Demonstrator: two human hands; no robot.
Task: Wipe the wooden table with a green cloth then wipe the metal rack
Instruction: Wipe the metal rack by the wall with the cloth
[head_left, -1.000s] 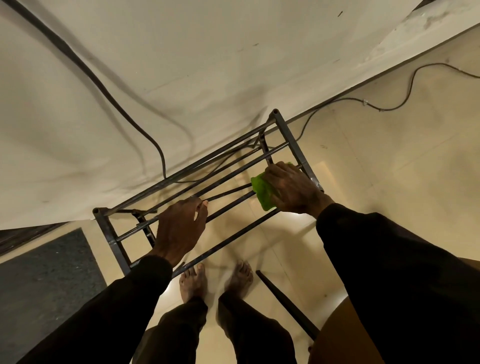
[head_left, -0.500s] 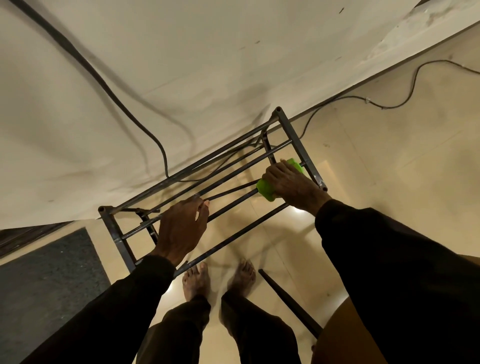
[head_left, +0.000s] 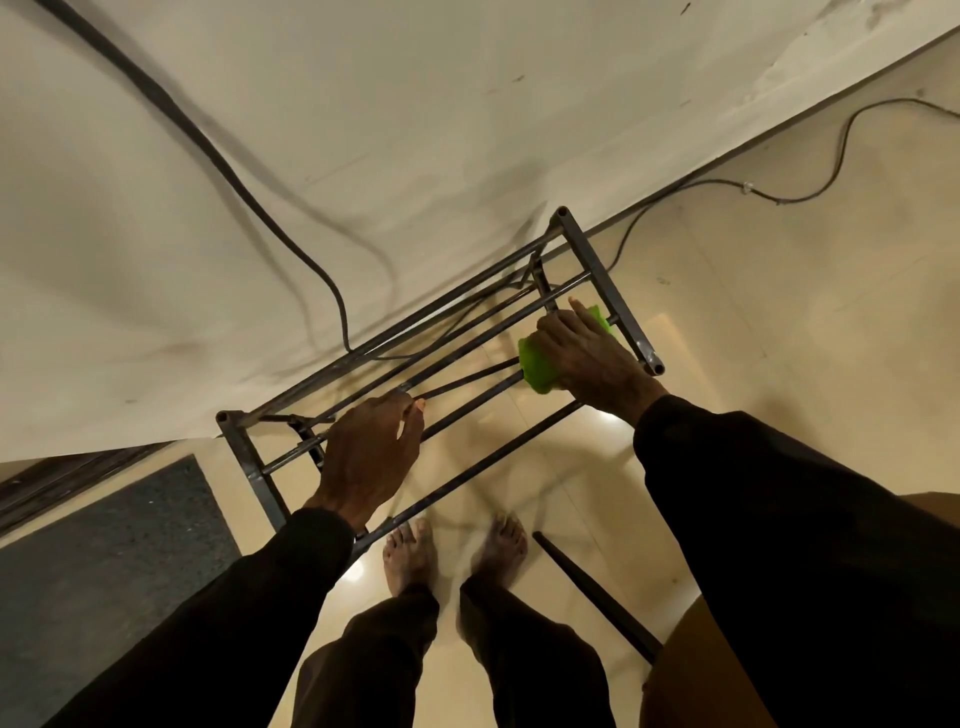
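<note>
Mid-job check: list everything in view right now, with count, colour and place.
metal rack: 1, dark grey, on the floor against the wall
green cloth: 1, bright green, on a rack bar near its right end
wall cable: 1, dark, runs down the wall
floor cable: 1, dark, upper right
mat: 1, dark grey, lower left
wooden table: 1, brown, lower right edge, dark leg
feet: 2, bare, below the rack
left hand: 1, grips a rack bar
right hand: 1, holds the cloth

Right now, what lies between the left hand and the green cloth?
Head view: only bare metal rack bars, floor showing through, between left hand and green cloth.
</note>
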